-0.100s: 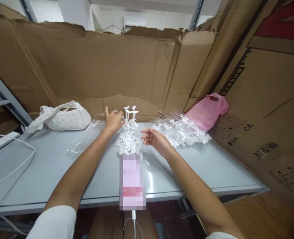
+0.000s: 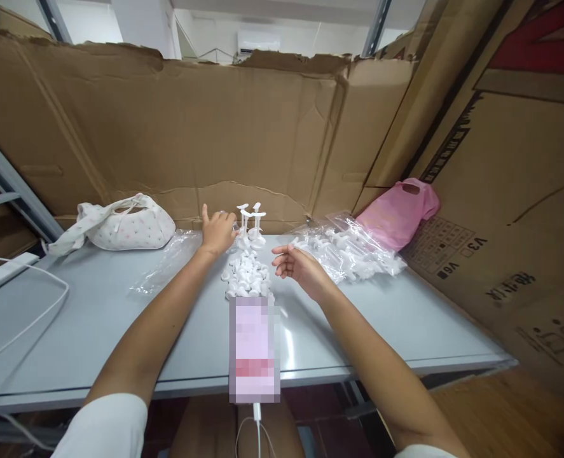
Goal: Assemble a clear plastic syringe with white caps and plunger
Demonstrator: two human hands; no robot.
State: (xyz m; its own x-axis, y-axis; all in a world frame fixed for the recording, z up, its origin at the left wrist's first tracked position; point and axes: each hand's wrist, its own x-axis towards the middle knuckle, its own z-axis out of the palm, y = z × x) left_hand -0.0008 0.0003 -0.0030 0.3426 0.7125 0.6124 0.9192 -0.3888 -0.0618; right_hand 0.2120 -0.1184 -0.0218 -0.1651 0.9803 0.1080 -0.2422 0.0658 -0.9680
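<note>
Several small white plastic pieces [image 2: 247,273] lie heaped in the middle of the grey table. Behind the heap, white stands [image 2: 250,222] with round bases and thin stems rise upright. My left hand [image 2: 219,232] is just left of these stands, thumb raised and fingers spread and bent; its fingertips are partly hidden near the bases. To the right of the heap my right hand [image 2: 297,267] hovers with its fingers apart and slightly curled, holding nothing. A clear plastic bag of white parts [image 2: 351,254] rests beyond my right hand.
An empty-looking clear bag [image 2: 167,261] and a white patterned pouch [image 2: 131,226] lie left. A pink bag [image 2: 398,216] leans at the back right. A blurred-out phone-like object [image 2: 254,350] is at the front edge. Cardboard [image 2: 191,127] walls the back; a cable [image 2: 48,312] lies left.
</note>
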